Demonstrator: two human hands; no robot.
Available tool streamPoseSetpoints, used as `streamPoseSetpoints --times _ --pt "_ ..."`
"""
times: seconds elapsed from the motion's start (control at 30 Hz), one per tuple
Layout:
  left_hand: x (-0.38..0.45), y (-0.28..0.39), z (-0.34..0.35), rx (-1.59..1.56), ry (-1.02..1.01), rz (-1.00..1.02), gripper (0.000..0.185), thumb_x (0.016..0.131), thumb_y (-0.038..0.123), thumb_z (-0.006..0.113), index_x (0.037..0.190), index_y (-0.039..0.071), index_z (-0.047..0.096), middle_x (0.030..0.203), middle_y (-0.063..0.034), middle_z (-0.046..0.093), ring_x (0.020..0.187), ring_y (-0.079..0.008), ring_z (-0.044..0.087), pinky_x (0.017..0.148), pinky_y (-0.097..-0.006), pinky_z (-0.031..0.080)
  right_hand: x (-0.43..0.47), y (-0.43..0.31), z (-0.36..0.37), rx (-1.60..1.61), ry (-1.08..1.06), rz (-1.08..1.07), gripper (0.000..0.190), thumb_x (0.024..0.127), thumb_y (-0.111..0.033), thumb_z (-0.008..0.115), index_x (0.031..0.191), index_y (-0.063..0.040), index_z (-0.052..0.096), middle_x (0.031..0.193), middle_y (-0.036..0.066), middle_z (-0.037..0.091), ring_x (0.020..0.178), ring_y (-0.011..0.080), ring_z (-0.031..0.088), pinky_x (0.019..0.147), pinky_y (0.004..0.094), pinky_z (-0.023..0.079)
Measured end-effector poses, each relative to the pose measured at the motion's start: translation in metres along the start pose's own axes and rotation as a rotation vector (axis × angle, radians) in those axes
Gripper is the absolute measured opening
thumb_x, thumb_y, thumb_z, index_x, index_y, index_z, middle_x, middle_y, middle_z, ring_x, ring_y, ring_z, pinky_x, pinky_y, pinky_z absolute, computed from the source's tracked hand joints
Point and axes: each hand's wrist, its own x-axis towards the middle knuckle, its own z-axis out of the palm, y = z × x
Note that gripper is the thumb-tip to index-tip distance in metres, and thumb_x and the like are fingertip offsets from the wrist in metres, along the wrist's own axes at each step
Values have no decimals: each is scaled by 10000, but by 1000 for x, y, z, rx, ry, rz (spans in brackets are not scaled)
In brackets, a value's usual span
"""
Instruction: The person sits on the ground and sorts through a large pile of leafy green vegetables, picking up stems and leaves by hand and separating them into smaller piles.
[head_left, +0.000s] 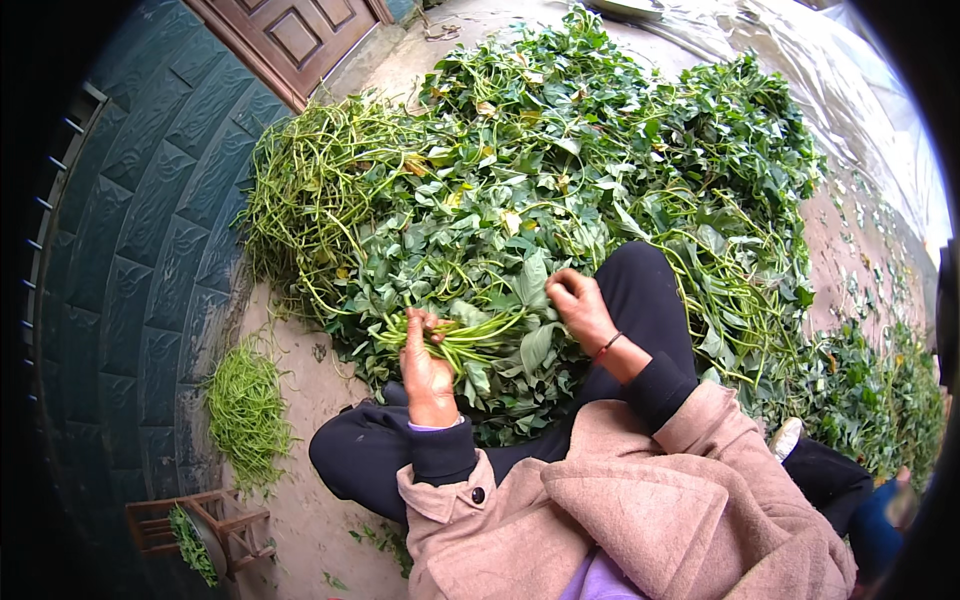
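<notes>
My left hand (427, 360) is closed around a bundle of green leaf stems (472, 336), whose leafy ends point to the right. To the right of the bundle, my right hand (581, 304) is curled with thumb and fingertips together, beside a broad green leaf (534, 281); whether it pinches that leaf cannot be told. Both hands are over a large heap of leafy green vines (525, 195) in front of my knees. Bare stems (307, 187) are massed at the heap's left side.
A small pile of trimmed stems (247, 412) lies on the floor by the tiled wall (142, 262). A wooden stool (244, 536) stands near it with a bowl (208, 541) of greens. Another person (832, 472) sits at the right beside more vines (877, 390). A brown door (300, 37) is at upper left.
</notes>
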Motion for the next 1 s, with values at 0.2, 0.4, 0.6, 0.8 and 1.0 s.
streamPoseSetpoints --times 0.2,0.4,0.6,0.8,1.0 --pt "-2 7 -2 -35 -3 35 210 920 283 639 875 112 527 750 16 486 628 -92 402 696 -247 432 -7 -29 -3 9 -283 -93 203 948 -159 551 1032 13 618 776 -1 592 671 64 500 614 232 446" --pt "-5 8 4 31 -14 42 217 923 296 633 885 105 537 758 21 491 636 -90 409 760 -283 460 -12 -37 -1 402 -502 406 426 965 -436 527 826 -55 660 697 10 626 562 42 502 577 207 458" --pt "-11 10 20 214 -53 142 190 946 267 602 915 85 556 753 9 516 629 -95 434 770 -307 479 -16 -31 -6 491 -606 579 284 933 -302 613 841 -41 673 765 24 670 646 79 616 627 223 503" --pt "-15 15 24 288 -59 215 208 944 275 606 902 77 557 761 7 520 650 -95 439 731 -283 468 -17 -27 -2 463 -766 516 141 862 -130 687 920 -2 694 858 16 693 724 80 627 704 223 508" --pt "-13 15 21 188 -75 196 209 944 281 606 905 81 558 749 14 501 651 -93 433 732 -279 464 -21 -26 4 89 -677 254 156 837 -135 616 858 9 674 741 -24 627 668 43 513 603 222 432"
